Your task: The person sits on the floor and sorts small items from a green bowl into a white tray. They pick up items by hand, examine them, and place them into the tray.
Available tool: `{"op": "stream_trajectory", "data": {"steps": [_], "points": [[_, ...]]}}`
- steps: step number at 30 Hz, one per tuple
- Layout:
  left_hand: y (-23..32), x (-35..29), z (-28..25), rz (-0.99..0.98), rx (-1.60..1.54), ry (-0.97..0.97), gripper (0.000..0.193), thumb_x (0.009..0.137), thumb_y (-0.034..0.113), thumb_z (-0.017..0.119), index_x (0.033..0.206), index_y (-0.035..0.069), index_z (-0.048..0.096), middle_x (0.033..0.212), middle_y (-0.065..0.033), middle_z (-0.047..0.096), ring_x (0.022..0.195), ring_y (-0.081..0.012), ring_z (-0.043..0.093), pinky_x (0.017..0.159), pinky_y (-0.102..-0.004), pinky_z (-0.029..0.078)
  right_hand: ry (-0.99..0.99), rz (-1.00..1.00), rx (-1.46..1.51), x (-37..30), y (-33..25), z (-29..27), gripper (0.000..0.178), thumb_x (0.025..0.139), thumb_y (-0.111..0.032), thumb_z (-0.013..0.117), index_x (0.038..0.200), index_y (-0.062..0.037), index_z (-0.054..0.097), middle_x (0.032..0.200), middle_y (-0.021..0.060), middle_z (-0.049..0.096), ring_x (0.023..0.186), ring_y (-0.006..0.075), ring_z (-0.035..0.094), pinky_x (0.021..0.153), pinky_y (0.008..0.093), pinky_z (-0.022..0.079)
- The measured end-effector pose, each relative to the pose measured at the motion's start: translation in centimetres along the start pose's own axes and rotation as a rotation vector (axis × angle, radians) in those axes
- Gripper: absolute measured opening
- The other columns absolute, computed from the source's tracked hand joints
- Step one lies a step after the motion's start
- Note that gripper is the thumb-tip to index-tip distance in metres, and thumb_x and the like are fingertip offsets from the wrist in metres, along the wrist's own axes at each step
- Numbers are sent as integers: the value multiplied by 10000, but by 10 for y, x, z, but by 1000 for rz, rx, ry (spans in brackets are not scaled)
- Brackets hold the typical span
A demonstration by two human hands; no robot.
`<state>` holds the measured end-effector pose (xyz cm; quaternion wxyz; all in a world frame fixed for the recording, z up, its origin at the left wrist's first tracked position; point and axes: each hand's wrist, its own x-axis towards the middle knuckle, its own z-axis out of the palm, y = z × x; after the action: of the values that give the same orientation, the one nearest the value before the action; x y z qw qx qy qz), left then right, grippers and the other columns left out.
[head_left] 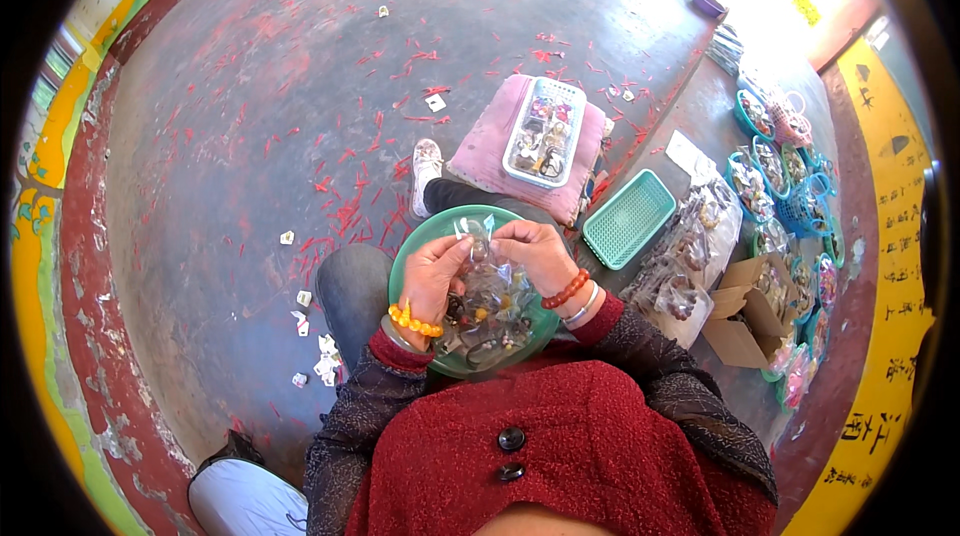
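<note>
A small clear plastic bag [477,232] is pinched at its upper part between my two hands, above a round green basin [410,246] on my lap. My left hand [432,278], with a yellow bead bracelet at the wrist, is closed on its left side. On its right side the fingers of my right hand [538,254] press together; that wrist wears a red bead bracelet and a pale bangle. Beneath my hands the basin holds many clear packets [497,311] with small beaded pieces inside. What lies within the pinched bag is hard to make out.
Ahead, a white basket [570,141] of small packets rests on a pink cushion [490,131]. To the right are an empty green basket [628,219], bagged beads [685,256], an open cardboard box [745,321] and several filled baskets [805,206]. Red scraps [345,211] litter the floor.
</note>
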<state>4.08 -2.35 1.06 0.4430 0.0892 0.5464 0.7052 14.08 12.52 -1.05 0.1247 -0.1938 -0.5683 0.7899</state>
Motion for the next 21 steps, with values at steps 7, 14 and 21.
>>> {"op": "stream_trajectory", "data": {"steps": [7,14,21], "points": [[-8,5,-5,-75,8,-99,168,879,109,588,1001,3,634,904,-62,673,805,-134,651,607,-191,484,43,-12,82,1,3,-7,56,835,-47,621,875,-10,633,748,-4,606,637,54,537,591,189,437],[-7,5,-4,-90,-89,-77,179,884,21,543,1042,-54,581,933,-138,660,836,-230,670,669,-249,557,88,-24,5,1,1,-5,73,843,-80,618,875,-17,637,705,-27,589,581,31,504,529,172,408],[-6,1,-3,-31,4,-33,199,912,86,524,1079,0,588,934,-113,668,848,-187,661,629,-223,503,204,-12,47,22,-30,-53,60,835,-91,625,863,-42,647,681,-23,593,532,38,506,452,162,356]]}}
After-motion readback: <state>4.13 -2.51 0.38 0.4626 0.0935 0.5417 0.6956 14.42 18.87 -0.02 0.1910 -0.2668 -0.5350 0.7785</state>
